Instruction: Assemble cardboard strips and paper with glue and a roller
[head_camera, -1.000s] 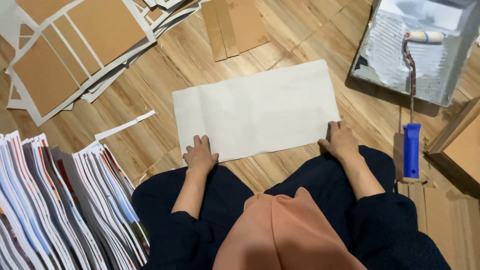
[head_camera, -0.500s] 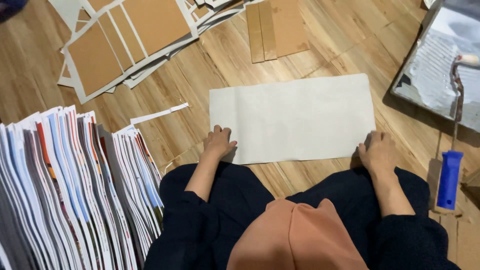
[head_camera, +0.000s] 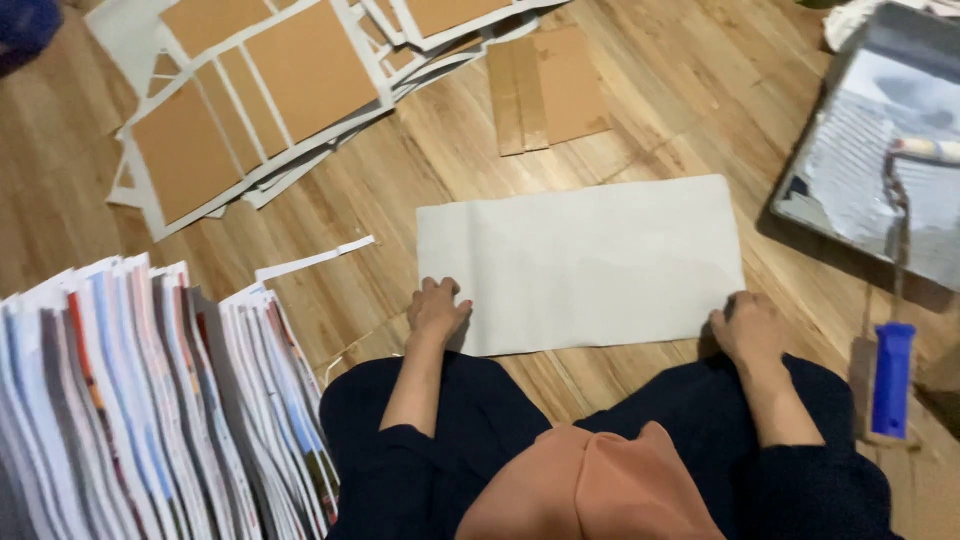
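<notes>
A large off-white paper sheet (head_camera: 585, 262) lies flat on the wooden floor in front of my knees. My left hand (head_camera: 436, 308) rests with curled fingers on the sheet's near left corner. At the near right corner my right hand (head_camera: 747, 326) presses on the sheet's edge, fingers bent. Neither hand lifts the sheet. My dark sleeves and an orange cloth fill the bottom of the view.
A fanned stack of printed sheets (head_camera: 140, 400) stands at the left. Brown boards with white borders (head_camera: 250, 90) lie at the top left, and a flat cardboard piece (head_camera: 545, 90) lies beyond the sheet. A paint tray (head_camera: 870, 170) and blue-handled roller (head_camera: 892, 375) sit right.
The view has swung left, so everything sits further right in the frame. Both hands stay at the sheet's near corners.
</notes>
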